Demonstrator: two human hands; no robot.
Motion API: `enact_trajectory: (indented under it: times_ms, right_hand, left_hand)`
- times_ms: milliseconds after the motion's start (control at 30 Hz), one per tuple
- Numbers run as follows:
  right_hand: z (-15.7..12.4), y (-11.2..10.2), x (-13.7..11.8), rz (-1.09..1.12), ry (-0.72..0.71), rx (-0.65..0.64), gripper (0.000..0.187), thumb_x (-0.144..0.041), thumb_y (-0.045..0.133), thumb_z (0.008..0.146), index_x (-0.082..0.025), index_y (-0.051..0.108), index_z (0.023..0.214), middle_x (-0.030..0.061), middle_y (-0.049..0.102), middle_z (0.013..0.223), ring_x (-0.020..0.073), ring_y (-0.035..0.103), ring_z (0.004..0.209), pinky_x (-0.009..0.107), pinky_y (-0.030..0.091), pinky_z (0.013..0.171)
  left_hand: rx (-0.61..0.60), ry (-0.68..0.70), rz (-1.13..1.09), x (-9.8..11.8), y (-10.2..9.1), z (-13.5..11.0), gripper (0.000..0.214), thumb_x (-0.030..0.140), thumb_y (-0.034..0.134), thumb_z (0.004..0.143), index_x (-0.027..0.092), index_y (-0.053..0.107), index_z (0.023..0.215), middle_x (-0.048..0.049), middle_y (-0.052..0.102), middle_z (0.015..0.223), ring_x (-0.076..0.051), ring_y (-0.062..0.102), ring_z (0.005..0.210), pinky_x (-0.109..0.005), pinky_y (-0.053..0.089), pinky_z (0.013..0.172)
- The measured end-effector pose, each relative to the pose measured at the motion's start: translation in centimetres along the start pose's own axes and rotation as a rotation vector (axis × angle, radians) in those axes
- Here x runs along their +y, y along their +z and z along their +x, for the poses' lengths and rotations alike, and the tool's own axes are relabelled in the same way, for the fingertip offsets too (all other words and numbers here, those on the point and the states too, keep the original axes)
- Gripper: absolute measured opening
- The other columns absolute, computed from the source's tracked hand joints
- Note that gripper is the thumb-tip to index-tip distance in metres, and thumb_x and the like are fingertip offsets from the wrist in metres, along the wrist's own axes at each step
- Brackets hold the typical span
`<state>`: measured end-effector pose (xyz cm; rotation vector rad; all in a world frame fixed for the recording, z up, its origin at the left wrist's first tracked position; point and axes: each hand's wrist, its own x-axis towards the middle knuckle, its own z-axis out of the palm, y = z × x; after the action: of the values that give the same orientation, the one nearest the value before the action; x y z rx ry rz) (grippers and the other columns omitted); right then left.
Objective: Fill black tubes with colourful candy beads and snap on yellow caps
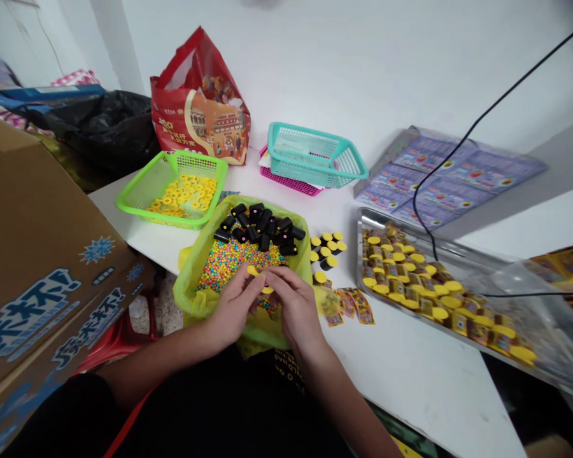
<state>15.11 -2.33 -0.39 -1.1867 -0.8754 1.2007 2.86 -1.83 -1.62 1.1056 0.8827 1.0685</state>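
Box [38,254]: off the left edge of the table [410,369].
Basket [138,208]: far left corner, holding yellow rings [186,191].
Beads [229,257]: in a green bag [191,280] at the near left edge, which seems to hang over it. Black tubes [260,226] are heaped on their far side.
Left hand [233,305]: over the beads, thumb and fingers pinched shut on a yellow cap [253,270].
Cap: above the beads' near side, between the fingertips of both hands.
Right hand [293,305]: fingers curled in, tips meeting the left's on the cap. A second yellow bit shows under them, and I cannot tell what it is.
Capped tubes [327,248]: standing just right of the bag.
Labels [348,305]: flat near the right hand.
Tray [363,219]: along the right edge, packed with wrapped tubes and crossed by a black cable [423,229].
Risk: a slack pinch could drop the cap into the beads, where it would be hard to find. A wrist leaning on the bag could tip beads off the edge. A sideways elbow could topple the capped tubes.
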Motion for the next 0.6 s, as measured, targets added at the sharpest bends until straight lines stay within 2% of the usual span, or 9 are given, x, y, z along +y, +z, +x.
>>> enact_trajectory:
  times_ms: [67, 200, 300, 367, 433, 533, 600]
  right_hand:
    - [0.0, 0.2, 0.0, 0.077, 0.038, 0.025, 0.015, -0.034, 0.083, 0.065, -0.022, 0.076, 0.071, -0.0020, 0.066, 0.067, 0.0109, 0.048, 0.056, 0.025, 0.032, 0.049]
    - [-0.1, 0.5, 0.3, 0.184, 0.066, 0.076, 0.016, -0.027, 0.084, 0.058, -0.021, 0.071, 0.065, -0.0036, 0.062, 0.059, 0.0108, 0.049, 0.052, 0.024, 0.032, 0.046]
    - [0.0, 0.4, 0.5, 0.184, 0.061, 0.044, 0.018, -0.029, 0.084, 0.060, -0.021, 0.069, 0.065, -0.0040, 0.061, 0.059, 0.0110, 0.049, 0.050, 0.024, 0.034, 0.046]
    - [0.1, -0.2, 0.3, 0.137, 0.042, -0.047, 0.019, -0.036, 0.083, 0.068, -0.022, 0.070, 0.070, -0.0031, 0.063, 0.065, 0.0119, 0.053, 0.055, 0.025, 0.040, 0.049]
    - [0.3, -1.0, 0.0, 0.075, -0.011, -0.172, 0.023, -0.044, 0.081, 0.075, -0.023, 0.074, 0.082, -0.0010, 0.069, 0.078, 0.0146, 0.061, 0.067, 0.026, 0.048, 0.058]
    - [0.5, -2.2, -0.4, 0.008, -0.087, -0.381, 0.045, -0.051, 0.084, 0.071, -0.028, 0.074, 0.109, 0.0022, 0.074, 0.103, 0.0207, 0.067, 0.092, 0.034, 0.056, 0.077]
    - [0.6, -2.7, -0.4, 0.003, -0.095, -0.477, 0.059, -0.052, 0.087, 0.066, -0.030, 0.071, 0.118, 0.0029, 0.074, 0.110, 0.0228, 0.069, 0.096, 0.039, 0.057, 0.083]
  left_hand:
    - [0.010, -0.016, -0.056, 0.0, 0.0, 0.0, 0.044, 0.060, 0.065, 0.084, 0.022, 0.045, 0.075, 0.0074, 0.044, 0.059, -0.009, 0.040, 0.050, -0.024, 0.031, 0.048]
    - [0.023, -0.053, -0.115, -0.1, 0.1, 0.1, 0.046, 0.057, 0.073, 0.078, 0.021, 0.045, 0.070, 0.0076, 0.044, 0.056, -0.008, 0.039, 0.049, -0.023, 0.029, 0.046]
    - [0.034, -0.066, -0.139, -0.1, -0.2, 0.2, 0.046, 0.056, 0.075, 0.077, 0.020, 0.047, 0.070, 0.0075, 0.045, 0.057, -0.007, 0.038, 0.048, -0.022, 0.027, 0.045]
    - [0.028, -0.075, -0.165, 0.2, -0.4, 0.4, 0.043, 0.053, 0.077, 0.077, 0.019, 0.051, 0.072, 0.0065, 0.050, 0.062, -0.006, 0.040, 0.049, -0.021, 0.028, 0.045]
    - [0.008, -0.117, -0.222, 0.8, -0.7, 0.4, 0.040, 0.051, 0.078, 0.078, 0.019, 0.054, 0.076, 0.0060, 0.051, 0.063, -0.006, 0.040, 0.048, -0.020, 0.028, 0.043]
    - [-0.051, -0.220, -0.297, 1.7, -0.9, 0.3, 0.039, 0.051, 0.080, 0.075, 0.019, 0.059, 0.081, 0.0079, 0.043, 0.052, -0.006, 0.036, 0.041, -0.020, 0.027, 0.037]
    - [-0.110, -0.267, -0.307, 2.0, -0.7, 0.3, 0.042, 0.054, 0.081, 0.073, 0.018, 0.061, 0.082, 0.0084, 0.040, 0.049, -0.007, 0.037, 0.038, -0.019, 0.027, 0.035]
